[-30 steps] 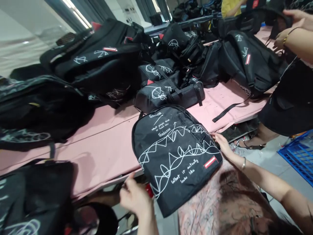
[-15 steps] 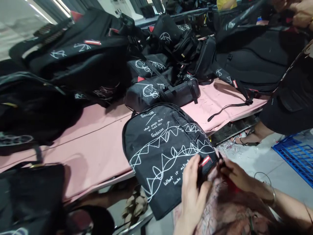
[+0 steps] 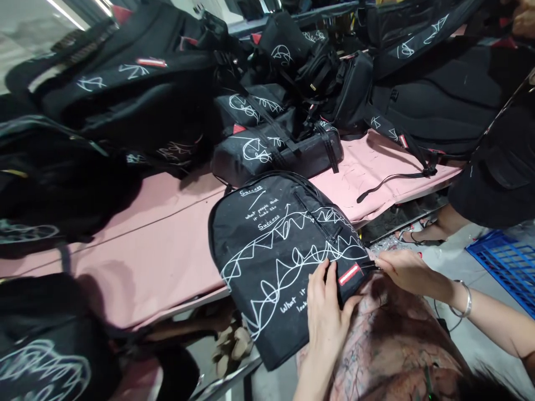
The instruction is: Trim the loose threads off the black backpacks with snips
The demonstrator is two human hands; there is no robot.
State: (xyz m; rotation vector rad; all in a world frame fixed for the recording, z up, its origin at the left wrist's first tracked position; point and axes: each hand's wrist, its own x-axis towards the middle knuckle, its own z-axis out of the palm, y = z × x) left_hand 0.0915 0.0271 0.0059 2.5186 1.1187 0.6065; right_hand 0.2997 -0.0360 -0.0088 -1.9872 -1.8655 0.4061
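A black backpack (image 3: 246, 250) with white squiggles and lettering lies front up in front of me, over the table's near edge. My left hand (image 3: 328, 309) rests flat on its lower front, fingers stretched out and thumb apart, covering part of the lettering. Just right of those fingers is a red and white label (image 3: 349, 274) on the backpack. My right hand (image 3: 403, 272) is closed at the backpack's lower right corner. From its fingers a small dark tool with thin pointed tips (image 3: 368, 265) sticks out beside the label; its exact kind is hard to make out.
Several more black bags (image 3: 142, 94) are heaped along the pink-covered table (image 3: 159, 256). Another person's hand (image 3: 524, 19) is at the far right, above a large black bag (image 3: 438, 100). A blue plastic crate (image 3: 505, 267) stands on the floor at right.
My right hand has risen slightly and turned, bringing the dark tips next to the label. My left hand has slid a little left, uncovering the label more. The backpack has hardly moved.
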